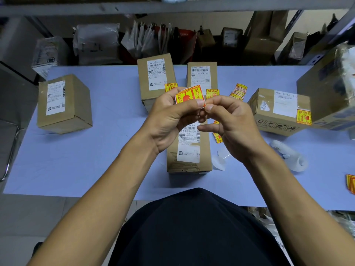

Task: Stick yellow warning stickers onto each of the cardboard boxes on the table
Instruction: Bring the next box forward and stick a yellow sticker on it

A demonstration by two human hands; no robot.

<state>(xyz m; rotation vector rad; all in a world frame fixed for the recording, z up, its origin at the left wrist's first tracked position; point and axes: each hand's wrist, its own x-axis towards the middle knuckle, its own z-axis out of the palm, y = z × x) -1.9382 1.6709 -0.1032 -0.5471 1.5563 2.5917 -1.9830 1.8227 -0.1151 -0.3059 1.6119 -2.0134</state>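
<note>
A yellow warning sticker (189, 95) with red print is held up above the table's middle. My left hand (171, 118) pinches it by the lower edge and my right hand (230, 121) pinches its right corner with thumb and forefinger. Below my hands lies a long cardboard box (189, 150) with a white label. Two boxes (155, 77) (201, 75) stand behind, each with a yellow sticker. A right-hand box (278, 110) carries one too. The left box (63, 104) shows only a white label.
A pile of loose yellow stickers (238, 92) lies between the back boxes and the right box. More stickers (351, 183) sit at the table's right edge. White backing scraps (220, 158) and a white tape dispenser (290, 156) lie to the right. A large box (330, 89) stands far right.
</note>
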